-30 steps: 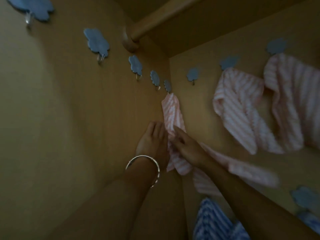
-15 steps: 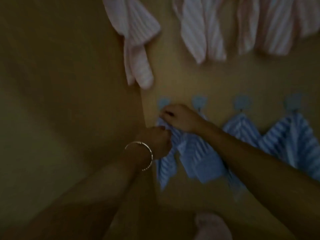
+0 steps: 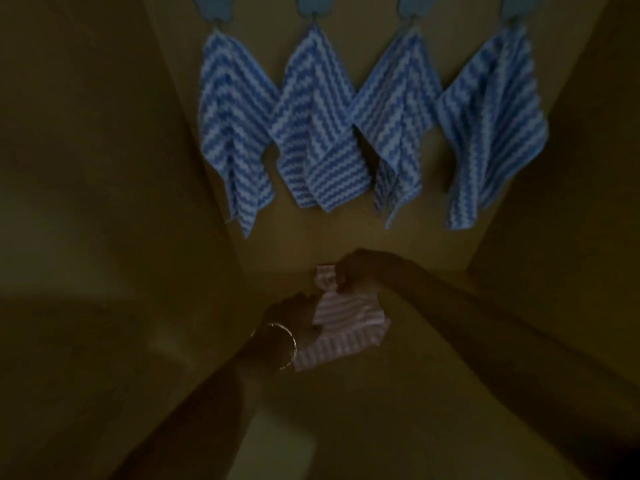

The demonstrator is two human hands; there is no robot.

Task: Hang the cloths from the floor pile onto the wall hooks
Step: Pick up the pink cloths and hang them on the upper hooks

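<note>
Left hand: holds the pink cloth at its side.
Right hand: pinches the cloth's top corner.
Blue cloths: hang above both hands.

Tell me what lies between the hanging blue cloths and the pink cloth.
Head view: only bare wall panel between the blue cloths and the pink cloth.

Back wall upper part blocked: four blue cloths hang off hooks, sides touching, only notches between lower tips. Bare strip under the hems. Left wall and right wall box it in. Left hand and right hand holding pink cloth sit at the wall's foot.
</note>
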